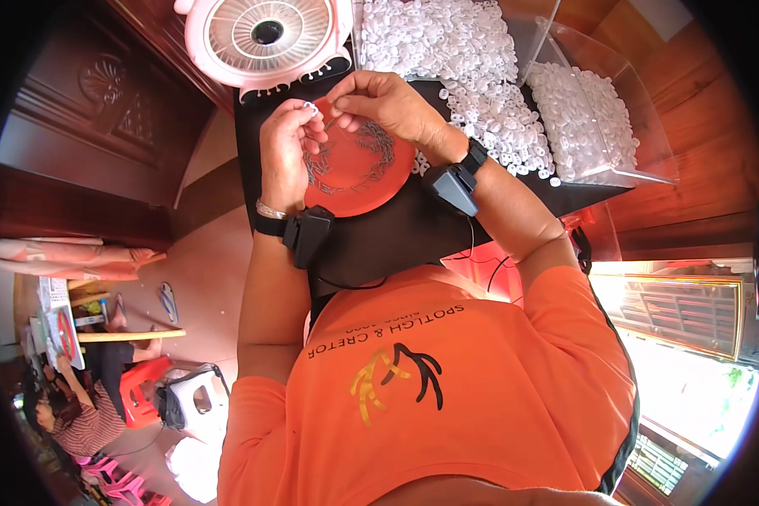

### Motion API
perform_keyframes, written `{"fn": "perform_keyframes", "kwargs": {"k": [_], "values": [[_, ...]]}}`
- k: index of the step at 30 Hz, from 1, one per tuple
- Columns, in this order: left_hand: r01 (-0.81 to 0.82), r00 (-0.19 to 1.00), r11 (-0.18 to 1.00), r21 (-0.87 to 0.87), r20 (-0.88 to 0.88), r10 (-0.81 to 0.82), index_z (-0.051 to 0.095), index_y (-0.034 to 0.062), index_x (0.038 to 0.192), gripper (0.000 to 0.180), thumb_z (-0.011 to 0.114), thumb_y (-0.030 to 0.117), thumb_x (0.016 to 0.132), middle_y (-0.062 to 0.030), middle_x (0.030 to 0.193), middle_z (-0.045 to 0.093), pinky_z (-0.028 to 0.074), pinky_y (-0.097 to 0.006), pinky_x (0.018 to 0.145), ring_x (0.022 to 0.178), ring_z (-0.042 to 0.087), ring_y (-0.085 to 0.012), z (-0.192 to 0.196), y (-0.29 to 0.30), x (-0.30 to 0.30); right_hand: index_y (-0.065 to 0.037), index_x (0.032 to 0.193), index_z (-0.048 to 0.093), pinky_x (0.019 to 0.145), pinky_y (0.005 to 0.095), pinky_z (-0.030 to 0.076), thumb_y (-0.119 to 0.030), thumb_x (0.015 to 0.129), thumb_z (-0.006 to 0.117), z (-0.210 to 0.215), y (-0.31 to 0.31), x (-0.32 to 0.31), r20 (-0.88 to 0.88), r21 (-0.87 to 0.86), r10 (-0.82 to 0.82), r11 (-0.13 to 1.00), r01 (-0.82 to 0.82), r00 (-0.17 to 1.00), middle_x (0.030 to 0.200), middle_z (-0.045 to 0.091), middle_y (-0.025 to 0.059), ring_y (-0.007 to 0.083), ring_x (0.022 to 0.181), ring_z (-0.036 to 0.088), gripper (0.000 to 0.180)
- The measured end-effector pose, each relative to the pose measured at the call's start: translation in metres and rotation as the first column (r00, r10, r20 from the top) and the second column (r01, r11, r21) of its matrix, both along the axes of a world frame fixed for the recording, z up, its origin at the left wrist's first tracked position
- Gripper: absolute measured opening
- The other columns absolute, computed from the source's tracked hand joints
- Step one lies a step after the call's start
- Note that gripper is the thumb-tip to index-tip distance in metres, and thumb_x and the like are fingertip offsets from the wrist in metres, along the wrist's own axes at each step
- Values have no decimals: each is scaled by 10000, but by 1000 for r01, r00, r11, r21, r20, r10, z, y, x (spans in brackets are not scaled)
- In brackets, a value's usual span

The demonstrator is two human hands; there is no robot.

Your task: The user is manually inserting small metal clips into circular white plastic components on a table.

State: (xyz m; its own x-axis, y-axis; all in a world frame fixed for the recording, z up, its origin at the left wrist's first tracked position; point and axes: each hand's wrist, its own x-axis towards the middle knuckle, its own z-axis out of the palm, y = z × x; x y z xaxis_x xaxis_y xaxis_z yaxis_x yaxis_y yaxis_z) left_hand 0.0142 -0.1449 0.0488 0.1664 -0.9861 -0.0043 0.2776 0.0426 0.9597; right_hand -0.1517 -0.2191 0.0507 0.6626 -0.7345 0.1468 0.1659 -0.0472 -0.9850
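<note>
Above a round orange-red plate [343, 207], my two hands are close together, fingertips almost meeting. My left hand [288, 152] is closed, pinching a small white plastic piece [311, 108] between thumb and forefinger. Thumb and forefinger of my right hand [388, 104] are pressed together just to the right of it; what they pinch is too small to make out. Many thin grey metal pieces [372, 160] lie in a loose ring on the plate. Right of the plate, a large heap of small white plastic pieces [497, 118] spreads over the black table [371, 244].
A pink fan [266, 34] stands at the table's far left. Clear plastic panels [624, 175] hold back more white pieces on the right. Each wrist wears a black strapped device with a cable. Another person [88, 417] sits at the lower left, beside a red stool [141, 390].
</note>
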Motion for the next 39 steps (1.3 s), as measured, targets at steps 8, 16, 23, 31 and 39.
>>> {"fn": "perform_keyframes", "kwargs": {"k": [8,16,23,31,39], "values": [[10,1000,1000,-29,-6,-10,570,59,834,127,534,179,816,-25,761,613,376,-214,553,643,553,-102,0,0,-2,-11,944,617,613,205,497,-133,894,582,-5,-3,0,26,49,-9,999,8,1000,795,650,27,89,677,610,136],[42,995,997,-62,95,-36,588,44,830,127,539,161,822,-47,775,633,396,-209,542,642,567,-100,8,4,-9,-16,898,637,635,206,471,-131,877,601,0,8,5,-2,-4,-115,993,115,993,783,645,19,74,703,585,122],[109,988,992,-64,-104,-115,580,35,797,130,535,153,828,-68,758,622,407,-217,550,632,574,-125,2,-1,-2,-8,892,641,697,228,475,-122,852,633,-3,12,7,11,-36,-89,995,89,996,811,654,38,81,756,588,121],[134,985,988,-73,-98,-141,575,37,796,169,513,182,856,-38,678,581,383,-207,524,566,530,-107,4,3,-6,-21,880,603,525,199,390,-209,879,615,-8,4,6,-10,-120,-210,971,207,978,695,567,-25,39,600,473,188],[22,1000,995,-93,16,-21,549,55,813,165,517,200,884,14,607,471,307,-198,474,521,431,-65,6,9,-17,-17,869,590,542,193,393,-211,900,592,6,15,3,19,-99,-123,987,124,992,688,551,-34,37,615,466,196]]}}
